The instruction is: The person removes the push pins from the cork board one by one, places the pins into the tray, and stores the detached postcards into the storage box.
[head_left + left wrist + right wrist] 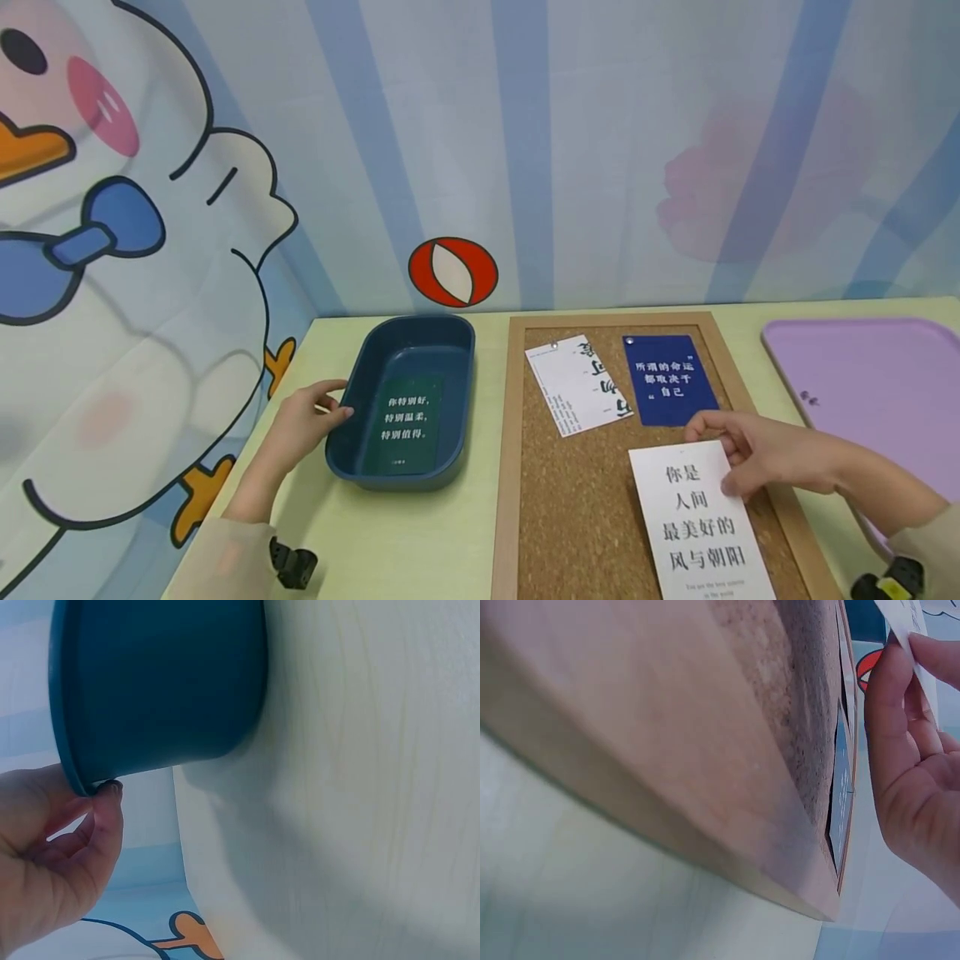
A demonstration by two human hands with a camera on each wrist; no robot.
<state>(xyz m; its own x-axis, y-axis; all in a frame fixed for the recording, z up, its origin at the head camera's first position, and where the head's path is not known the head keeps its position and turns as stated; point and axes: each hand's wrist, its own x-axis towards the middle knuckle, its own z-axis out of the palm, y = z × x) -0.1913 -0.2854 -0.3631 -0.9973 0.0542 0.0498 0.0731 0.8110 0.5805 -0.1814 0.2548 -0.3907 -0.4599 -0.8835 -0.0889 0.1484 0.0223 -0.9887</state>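
My left hand (306, 423) pinches the left rim of a dark blue plastic basin (345, 437); the left wrist view shows thumb and fingertip at that basin's lip (64, 712). Inside the basin lies a green card (405, 425) with white writing. Between thumb and fingers my right hand (772, 457) holds a white card (697, 525) with dark writing by its upper right edge, raised over the framed cork board (577, 517). A white card (579, 387), tilted, and a navy card (666, 381) hang on the board's upper part, each with a pin at its top.
A light purple tray (862, 367) sits at the right, partly behind the right forearm. The pale yellow table (480, 517) ends against a printed cloth backdrop (600, 150) with a large cartoon duck at the left.
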